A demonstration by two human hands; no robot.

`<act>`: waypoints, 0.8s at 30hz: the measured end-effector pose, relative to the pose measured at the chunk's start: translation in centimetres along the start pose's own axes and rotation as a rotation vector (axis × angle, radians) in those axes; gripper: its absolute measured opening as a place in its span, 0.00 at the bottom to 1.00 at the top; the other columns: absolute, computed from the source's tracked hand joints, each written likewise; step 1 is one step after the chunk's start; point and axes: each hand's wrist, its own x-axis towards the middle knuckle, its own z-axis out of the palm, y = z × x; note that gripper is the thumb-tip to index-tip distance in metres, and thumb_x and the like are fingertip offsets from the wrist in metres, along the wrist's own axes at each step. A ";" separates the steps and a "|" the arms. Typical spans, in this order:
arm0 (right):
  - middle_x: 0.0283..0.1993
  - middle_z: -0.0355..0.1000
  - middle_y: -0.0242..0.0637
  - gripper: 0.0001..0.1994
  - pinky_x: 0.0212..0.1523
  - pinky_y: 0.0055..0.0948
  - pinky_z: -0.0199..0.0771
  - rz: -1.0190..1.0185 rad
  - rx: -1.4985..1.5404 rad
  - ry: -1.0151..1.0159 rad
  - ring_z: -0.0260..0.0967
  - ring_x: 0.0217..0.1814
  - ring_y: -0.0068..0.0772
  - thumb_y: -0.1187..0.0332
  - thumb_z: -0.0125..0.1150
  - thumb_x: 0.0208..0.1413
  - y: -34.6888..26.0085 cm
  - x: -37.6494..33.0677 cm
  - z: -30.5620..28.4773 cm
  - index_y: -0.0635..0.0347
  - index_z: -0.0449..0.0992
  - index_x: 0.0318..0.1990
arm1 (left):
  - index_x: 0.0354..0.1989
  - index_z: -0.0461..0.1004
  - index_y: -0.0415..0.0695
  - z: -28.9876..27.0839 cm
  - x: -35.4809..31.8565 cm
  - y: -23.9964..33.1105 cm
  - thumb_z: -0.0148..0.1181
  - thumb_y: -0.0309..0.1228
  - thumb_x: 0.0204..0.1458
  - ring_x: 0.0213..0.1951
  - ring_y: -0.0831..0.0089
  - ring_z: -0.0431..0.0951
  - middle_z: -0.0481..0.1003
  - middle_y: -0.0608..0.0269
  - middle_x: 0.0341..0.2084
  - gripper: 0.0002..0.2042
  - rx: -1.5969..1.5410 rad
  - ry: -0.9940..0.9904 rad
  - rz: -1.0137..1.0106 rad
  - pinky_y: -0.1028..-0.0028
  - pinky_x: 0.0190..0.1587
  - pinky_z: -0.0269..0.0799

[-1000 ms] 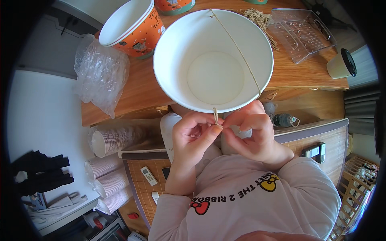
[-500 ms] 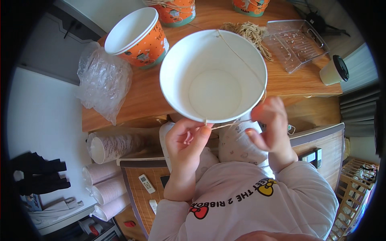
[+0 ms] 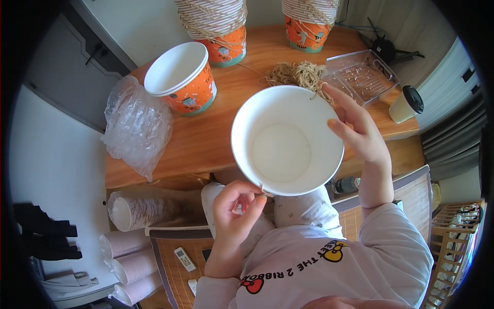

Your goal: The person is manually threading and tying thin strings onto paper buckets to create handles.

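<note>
Far left, a crumpled clear plastic bag (image 3: 135,129) slumps over the wooden table's (image 3: 206,141) left edge, near its front corner. Just right of it stands an orange printed paper bucket (image 3: 182,78), upright and open-mouthed, with bare wood in front of it down to the table's front lip. Below that lip, sleeves of stacked paper cups (image 3: 135,212) lie on their sides by the floor.

The left hand (image 3: 237,206) sits under the table's front edge, fingers curled, thumb and forefinger pinched at the near rim of the white paper bucket (image 3: 286,140). That bucket is held in the air, mouth up, overhanging the table's front edge above the person's lap.

The right hand (image 3: 358,131) is open, fingers spread, fingertips touching the bucket's far right rim. Behind it lie a tangle of tan string (image 3: 298,74) and a clear plastic tray (image 3: 360,76); a lidded coffee cup (image 3: 406,103) stands near the right edge.
</note>
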 end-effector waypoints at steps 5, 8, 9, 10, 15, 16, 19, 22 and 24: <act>0.40 0.74 0.32 0.36 0.41 0.17 0.65 -0.002 -0.113 -0.169 0.68 0.40 0.14 0.78 0.51 0.55 -2.2 2.8 -0.7 0.64 0.51 0.73 | 0.41 0.73 0.37 -0.6 -3.1 3.3 0.67 0.25 0.47 0.28 0.74 0.70 0.73 0.62 0.30 0.13 0.016 0.108 0.398 0.79 0.31 0.64; 0.36 0.74 0.29 0.34 0.36 0.15 0.65 -0.016 -0.142 -0.017 0.68 0.36 0.13 0.78 0.52 0.58 -5.2 5.7 -2.9 0.60 0.51 0.73 | 0.34 0.72 0.40 -2.2 -4.1 4.9 0.62 0.27 0.53 0.32 0.64 0.75 0.74 0.52 0.34 0.06 -0.507 -0.419 0.456 0.67 0.33 0.73; 0.34 0.73 0.28 0.32 0.33 0.14 0.64 -0.263 -0.214 0.060 0.67 0.33 0.12 0.77 0.53 0.61 -6.0 8.2 -2.9 0.58 0.53 0.73 | 0.32 0.72 0.42 -2.3 -4.6 6.6 0.59 0.30 0.59 0.32 0.61 0.74 0.71 0.51 0.35 0.07 -0.546 -0.540 0.404 0.58 0.34 0.77; 0.32 0.73 0.26 0.29 0.32 0.15 0.65 -0.320 0.033 0.086 0.67 0.32 0.12 0.76 0.52 0.62 -7.3 9.5 -3.1 0.57 0.56 0.72 | 0.29 0.71 0.43 -2.2 -4.7 6.7 0.59 0.32 0.60 0.34 0.59 0.76 0.73 0.53 0.33 0.09 -0.661 -0.587 0.469 0.59 0.35 0.77; 0.43 0.76 0.45 0.21 0.45 0.32 0.75 -0.658 -0.210 0.479 0.76 0.41 0.36 0.74 0.55 0.56 -11.0 24.8 -10.7 0.59 0.68 0.59 | 0.35 0.76 0.43 -0.8 -5.2 7.8 0.61 0.32 0.59 0.40 0.63 0.73 0.75 0.54 0.39 0.06 -0.918 -0.611 0.481 0.65 0.44 0.74; 0.42 0.76 0.45 0.21 0.44 0.31 0.75 -0.613 -0.191 0.525 0.76 0.42 0.35 0.74 0.55 0.57 -13.1 26.1 -9.5 0.59 0.68 0.59 | 0.35 0.76 0.42 -1.1 -4.7 7.8 0.61 0.31 0.59 0.39 0.63 0.73 0.74 0.55 0.39 0.05 -0.922 -0.673 0.487 0.65 0.43 0.73; 0.43 0.77 0.52 0.18 0.46 0.40 0.75 -0.650 -0.439 0.708 0.77 0.44 0.46 0.70 0.53 0.57 -16.1 31.1 -9.0 0.61 0.71 0.55 | 0.35 0.76 0.41 -0.8 -3.0 7.4 0.60 0.29 0.58 0.39 0.64 0.73 0.74 0.55 0.39 0.05 -0.947 -0.820 0.519 0.66 0.41 0.72; 0.47 0.76 0.56 0.18 0.51 0.49 0.73 -0.586 -0.593 0.785 0.75 0.50 0.57 0.66 0.53 0.57 -17.1 35.3 -7.6 0.61 0.73 0.53 | 0.36 0.74 0.42 -0.9 -2.2 7.0 0.63 0.31 0.57 0.38 0.64 0.73 0.74 0.55 0.38 0.07 -0.908 -0.856 0.581 0.68 0.40 0.71; 0.47 0.77 0.53 0.17 0.50 0.48 0.75 -0.464 -0.673 0.709 0.76 0.50 0.55 0.65 0.55 0.55 -17.4 38.0 -5.9 0.59 0.76 0.50 | 0.37 0.73 0.42 -0.8 -3.2 8.0 0.64 0.31 0.57 0.37 0.64 0.73 0.75 0.55 0.37 0.07 -0.963 -0.730 0.528 0.68 0.40 0.70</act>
